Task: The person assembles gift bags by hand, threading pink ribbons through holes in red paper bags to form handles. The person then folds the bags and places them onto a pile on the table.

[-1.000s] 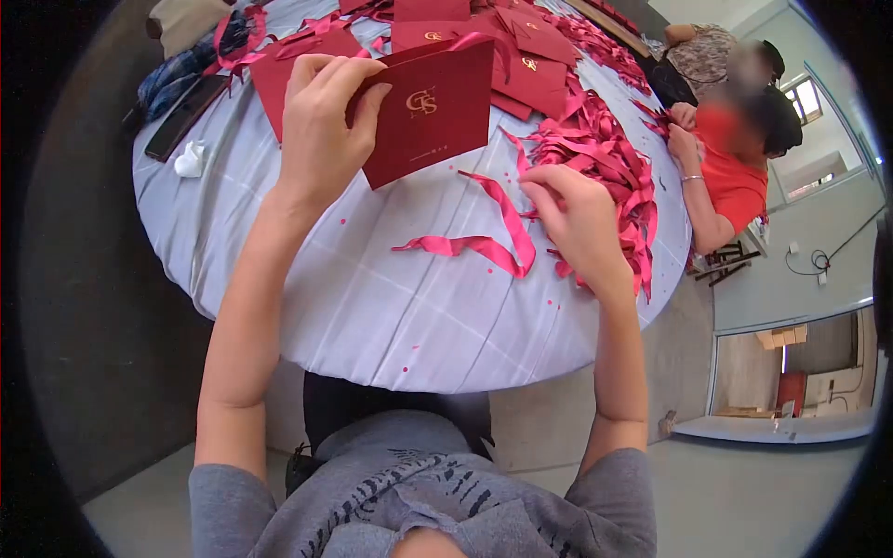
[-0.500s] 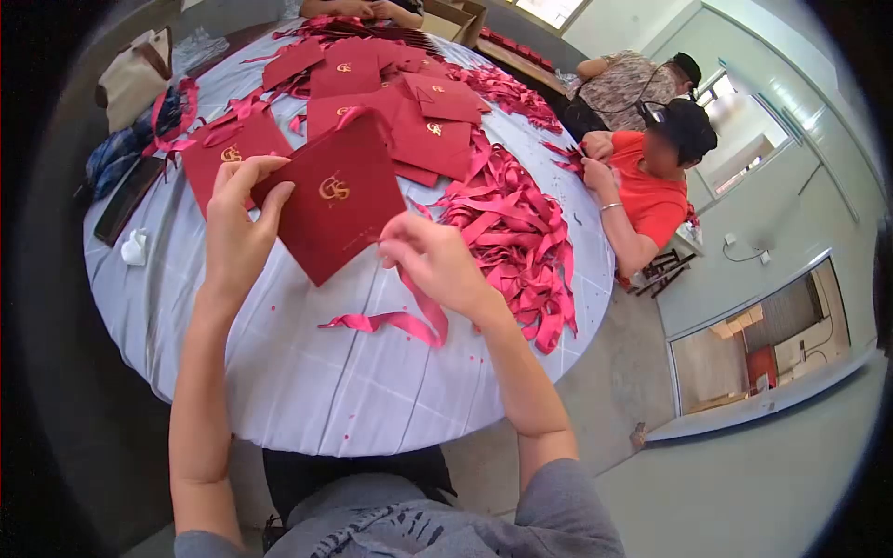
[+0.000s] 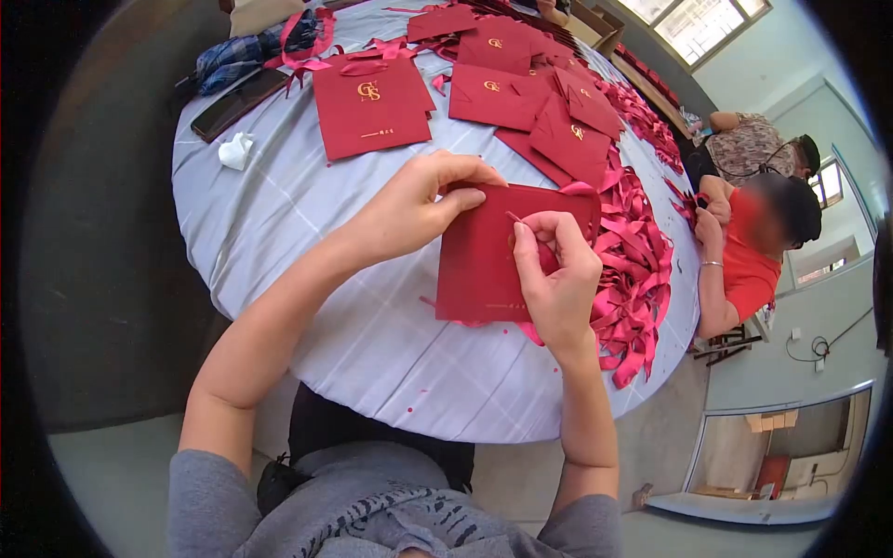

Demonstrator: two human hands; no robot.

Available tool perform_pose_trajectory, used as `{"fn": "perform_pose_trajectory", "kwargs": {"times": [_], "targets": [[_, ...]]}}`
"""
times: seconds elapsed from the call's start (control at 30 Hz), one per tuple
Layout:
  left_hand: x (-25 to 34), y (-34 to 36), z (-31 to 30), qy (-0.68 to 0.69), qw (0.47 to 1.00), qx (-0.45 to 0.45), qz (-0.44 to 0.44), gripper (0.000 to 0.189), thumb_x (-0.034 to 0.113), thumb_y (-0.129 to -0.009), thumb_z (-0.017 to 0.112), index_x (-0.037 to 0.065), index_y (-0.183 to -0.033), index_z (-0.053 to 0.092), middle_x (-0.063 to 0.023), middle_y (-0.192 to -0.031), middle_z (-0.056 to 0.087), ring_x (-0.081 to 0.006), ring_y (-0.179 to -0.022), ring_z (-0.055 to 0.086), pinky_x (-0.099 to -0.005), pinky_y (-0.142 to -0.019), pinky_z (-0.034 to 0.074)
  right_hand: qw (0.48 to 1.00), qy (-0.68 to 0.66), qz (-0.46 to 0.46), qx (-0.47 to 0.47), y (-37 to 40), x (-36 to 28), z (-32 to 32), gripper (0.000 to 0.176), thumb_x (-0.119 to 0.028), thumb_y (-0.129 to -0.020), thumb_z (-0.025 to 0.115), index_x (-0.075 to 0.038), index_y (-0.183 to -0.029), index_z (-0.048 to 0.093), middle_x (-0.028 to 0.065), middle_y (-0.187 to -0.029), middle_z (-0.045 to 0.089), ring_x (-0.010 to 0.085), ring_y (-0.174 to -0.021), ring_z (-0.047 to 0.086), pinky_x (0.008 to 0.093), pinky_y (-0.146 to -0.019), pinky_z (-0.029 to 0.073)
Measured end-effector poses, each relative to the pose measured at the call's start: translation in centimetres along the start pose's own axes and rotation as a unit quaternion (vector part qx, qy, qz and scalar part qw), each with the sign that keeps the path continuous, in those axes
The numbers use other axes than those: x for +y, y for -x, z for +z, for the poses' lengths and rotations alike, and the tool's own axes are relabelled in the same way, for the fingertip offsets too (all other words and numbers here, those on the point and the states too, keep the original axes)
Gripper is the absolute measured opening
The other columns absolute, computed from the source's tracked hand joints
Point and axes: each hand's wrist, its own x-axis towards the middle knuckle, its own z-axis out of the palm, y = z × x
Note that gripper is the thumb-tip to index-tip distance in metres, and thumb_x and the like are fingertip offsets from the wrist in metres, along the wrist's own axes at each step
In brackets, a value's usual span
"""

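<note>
A dark red paper gift bag (image 3: 470,265) is held upright above the near part of the table. My left hand (image 3: 419,205) is closed on its top left edge, thumb in front. In front of the bag, my right hand (image 3: 563,279) pinches the tip of a pink-red ribbon (image 3: 513,217) between thumb and forefinger. That hand covers most of the bag's gold logo. Beyond my left hand lies a bag with ribbon handles (image 3: 372,112). Right of my right hand is a heap of loose pink ribbons (image 3: 637,270).
More red bags (image 3: 498,93) are piled at the far side of the round table with a white cloth (image 3: 279,214). At the left lie a phone (image 3: 237,107), a crumpled tissue (image 3: 235,151) and a plaid umbrella (image 3: 246,58). A person in red (image 3: 753,242) works at the right.
The view has turned, shifting the table contents rightward. The bag is now more upright. My right hand has gone from its lower right corner to its front, with the ribbon tip raised.
</note>
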Motion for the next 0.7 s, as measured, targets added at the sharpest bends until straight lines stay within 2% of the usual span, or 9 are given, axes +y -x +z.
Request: {"fn": "perform_pose_trajectory", "kwargs": {"times": [0.07,0.17,0.3,0.5,0.7], "targets": [[0.16,0.07,0.19,-0.005,1.000,-0.005,-0.001,0.022,-0.002,-0.088,0.048,-0.004,-0.108,0.059,-0.0078,-0.106,0.059,-0.0116,-0.100,0.053,-0.0263,-0.087,0.043,0.998,0.062,-0.019,-0.001,0.01,-0.58,0.11,0.008,0.000,-0.081,0.061,0.000,-0.082,0.053,0.0100,-0.069,0.058,0.0169,-0.061,0.059,0.0287,-0.054,0.047],[0.03,0.07,0.15,0.015,1.000,-0.015,-0.004,0.023,-0.002,-0.089,0.047,-0.004,-0.108,0.058,-0.0081,-0.106,0.059,-0.0122,-0.101,0.053,-0.0264,-0.088,0.043,0.996,0.088,-0.035,0.006,0.11,-0.55,0.35,0.009,-0.001,-0.081,0.062,0.000,-0.081,0.053,0.0107,-0.069,0.058,0.0195,-0.059,0.059,0.0302,-0.054,0.047],[0.19,0.08,0.16,0.036,0.999,-0.023,-0.011,0.023,-0.002,-0.089,0.046,-0.004,-0.109,0.058,-0.0086,-0.108,0.059,-0.0125,-0.102,0.053,-0.0265,-0.090,0.042,0.995,0.097,-0.014,0.006,0.22,-0.86,0.52,0.010,-0.001,-0.080,0.062,0.000,-0.080,0.052,0.0111,-0.068,0.057,0.0211,-0.058,0.059,0.0308,-0.052,0.047],[0.06,0.05,0.09,0.033,0.999,-0.037,-0.004,0.025,-0.001,-0.090,0.044,-0.003,-0.110,0.058,-0.0092,-0.110,0.059,-0.0125,-0.103,0.053,-0.0269,-0.092,0.041,0.994,0.100,-0.036,0.012,0.34,-0.44,0.63,0.010,-0.001,-0.081,0.061,0.000,-0.080,0.051,0.0113,-0.068,0.056,0.0223,-0.057,0.058,0.0306,-0.051,0.047],[0.11,0.18,0.35,0.060,0.997,-0.039,-0.009,0.027,-0.003,-0.086,0.051,-0.001,-0.112,0.057,-0.0088,-0.115,0.057,-0.0115,-0.101,0.054,-0.0267,-0.087,0.045,0.993,0.111,-0.041,0.014,0.32,-0.42,0.56,0.011,-0.002,-0.081,0.061,0.000,-0.080,0.051,0.0114,-0.067,0.055,0.0225,-0.056,0.058,0.0313,-0.050,0.047]]}}
